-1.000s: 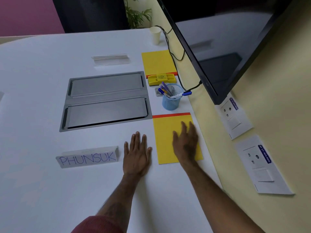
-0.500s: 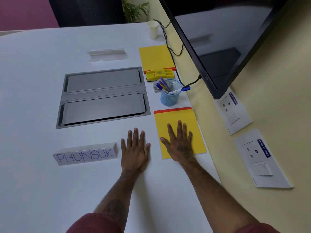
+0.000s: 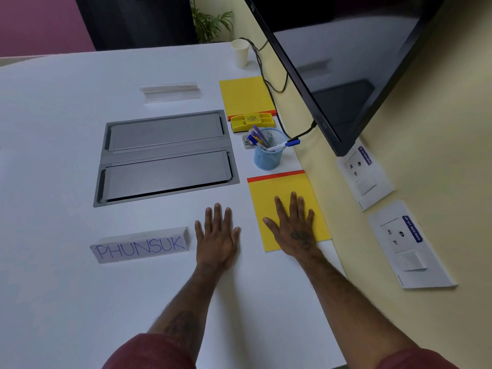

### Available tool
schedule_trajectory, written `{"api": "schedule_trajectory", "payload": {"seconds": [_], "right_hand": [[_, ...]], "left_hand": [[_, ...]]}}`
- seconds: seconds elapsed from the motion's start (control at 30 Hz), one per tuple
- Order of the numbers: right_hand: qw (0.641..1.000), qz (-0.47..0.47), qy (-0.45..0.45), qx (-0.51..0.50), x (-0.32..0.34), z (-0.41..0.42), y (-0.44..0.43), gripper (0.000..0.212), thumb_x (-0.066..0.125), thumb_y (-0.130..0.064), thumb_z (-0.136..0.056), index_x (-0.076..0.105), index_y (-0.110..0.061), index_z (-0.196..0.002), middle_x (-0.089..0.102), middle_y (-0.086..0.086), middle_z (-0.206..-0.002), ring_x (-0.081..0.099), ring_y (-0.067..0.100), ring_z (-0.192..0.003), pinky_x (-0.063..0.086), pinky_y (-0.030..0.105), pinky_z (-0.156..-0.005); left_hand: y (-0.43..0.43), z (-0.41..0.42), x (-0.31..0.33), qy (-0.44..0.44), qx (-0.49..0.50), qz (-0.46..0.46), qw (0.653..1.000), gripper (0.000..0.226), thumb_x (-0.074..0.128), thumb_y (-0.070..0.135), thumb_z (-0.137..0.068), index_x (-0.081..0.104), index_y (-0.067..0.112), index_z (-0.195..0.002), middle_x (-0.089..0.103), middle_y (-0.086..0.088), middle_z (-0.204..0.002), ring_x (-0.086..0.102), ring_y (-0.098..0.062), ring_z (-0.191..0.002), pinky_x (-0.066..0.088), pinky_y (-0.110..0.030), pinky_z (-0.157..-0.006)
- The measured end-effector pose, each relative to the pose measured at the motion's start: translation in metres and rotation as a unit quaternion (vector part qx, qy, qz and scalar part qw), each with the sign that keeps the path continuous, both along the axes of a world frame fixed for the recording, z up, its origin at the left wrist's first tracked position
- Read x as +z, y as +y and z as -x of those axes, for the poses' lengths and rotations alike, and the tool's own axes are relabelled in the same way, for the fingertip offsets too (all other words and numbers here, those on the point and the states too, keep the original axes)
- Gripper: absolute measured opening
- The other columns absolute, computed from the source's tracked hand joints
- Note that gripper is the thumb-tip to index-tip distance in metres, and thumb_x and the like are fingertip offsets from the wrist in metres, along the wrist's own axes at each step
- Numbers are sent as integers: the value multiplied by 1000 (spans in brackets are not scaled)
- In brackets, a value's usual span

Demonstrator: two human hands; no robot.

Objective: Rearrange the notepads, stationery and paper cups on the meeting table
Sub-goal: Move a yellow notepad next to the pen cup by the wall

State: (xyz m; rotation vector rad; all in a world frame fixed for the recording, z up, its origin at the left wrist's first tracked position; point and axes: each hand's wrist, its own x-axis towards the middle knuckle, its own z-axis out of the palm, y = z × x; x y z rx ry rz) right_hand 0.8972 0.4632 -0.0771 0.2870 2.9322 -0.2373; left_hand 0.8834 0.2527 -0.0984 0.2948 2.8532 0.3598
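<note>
My right hand (image 3: 295, 230) lies flat, fingers spread, on the near yellow notepad (image 3: 277, 190), which has a red top strip. My left hand (image 3: 217, 235) rests flat on the white table (image 3: 66, 302) just left of that pad. Beyond the pad stands a blue mesh pen cup (image 3: 267, 153) holding several pens. Behind it are a yellow stationery holder (image 3: 251, 121), a second yellow notepad (image 3: 246, 95) and a stack of white paper cups (image 3: 241, 53).
A name plate reading PHUNSUK (image 3: 139, 247) stands left of my left hand; a clear plate (image 3: 170, 91) sits farther back. Grey cable hatches (image 3: 165, 155) fill the table's middle. A black monitor (image 3: 346, 62), a black cable (image 3: 269, 73) and wall sockets (image 3: 362, 171) line the right edge.
My right hand slid slightly toward the pad's lower part and spread its fingers flat. My left hand stayed flat on the table.
</note>
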Motion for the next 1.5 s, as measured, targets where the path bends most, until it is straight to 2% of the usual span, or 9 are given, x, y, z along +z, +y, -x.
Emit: {"api": "schedule_trajectory", "payload": {"seconds": [0.1, 0.2, 0.3, 0.5, 0.77, 1.03, 1.23, 1.5], "right_hand": [[1000, -3, 11, 4, 12, -5, -8, 87, -6, -75, -83, 5, -29, -156, -4, 17, -162, -4, 37, -149, 8, 63, -114], [1000, -2, 20, 11, 28, -9, -23, 86, -6, -75, -86, 11, -27, -156, 3, 19, -162, 3, 39, -149, 12, 65, -112], [999, -4, 24, 24, 49, -10, -43, 82, 3, -73, -90, 20, -24, -155, 14, 22, -160, 13, 42, -147, 21, 68, -108], [997, -18, 55, 52, 93, -9, -96, 82, 2, -72, -91, 24, -24, -153, 22, 22, -158, 23, 43, -144, 26, 68, -106], [992, -22, 92, 78, 149, -17, -169, 84, -9, -76, -82, -4, -33, -154, -11, 15, -162, -9, 33, -149, 6, 62, -115], [982, -22, 123, 139, 211, -42, -263, 89, -13, -78, -81, 2, -31, -155, -7, 17, -162, -7, 34, -150, 3, 62, -115], [969, 3, 140, 205, 245, -53, -324, 79, 5, -74, -87, -4, -33, -154, -18, 12, -161, -17, 30, -148, -3, 59, -115], [941, 33, 167, 294, 283, -79, -374, 77, 9, -72, -89, -8, -33, -154, -20, 12, -160, -20, 29, -148, -7, 58, -115]], "left_hand": [[-6, 5, 15, -32, -30, 7, 999, 67, 0, 56, -98, -6, 22, -156, -20, -5, -162, -23, -23, -148, -8, -50, -120], [-15, 2, 36, 1, -51, 49, 997, 77, -11, 57, -91, 1, 18, -156, -16, -9, -163, -22, -25, -148, -10, -49, -119], [-31, -3, 60, 31, -65, 83, 994, 68, -2, 56, -98, -4, 19, -156, -20, -10, -162, -25, -27, -147, -14, -51, -116], [-95, -4, 112, 73, -41, 67, 994, 84, -14, 66, -84, -5, 23, -156, -17, -7, -162, -24, -24, -147, -15, -52, -116], [-194, -19, 179, 118, 0, 70, 991, 87, -17, 69, -81, -5, 25, -156, -15, -6, -163, -23, -22, -148, -13, -54, -116], [-293, -57, 234, 159, 40, 66, 984, 85, -15, 70, -82, -10, 25, -155, -19, -4, -162, -26, -21, -147, -13, -55, -116], [-347, -90, 270, 177, 113, 74, 975, 82, -12, 70, -85, -12, 26, -155, -20, -3, -162, -26, -21, -147, -12, -55, -118], [-395, -159, 319, 205, 191, 109, 954, 73, 3, 66, -96, -13, 26, -155, -19, -3, -162, -25, -21, -147, -13, -54, -116]]}}
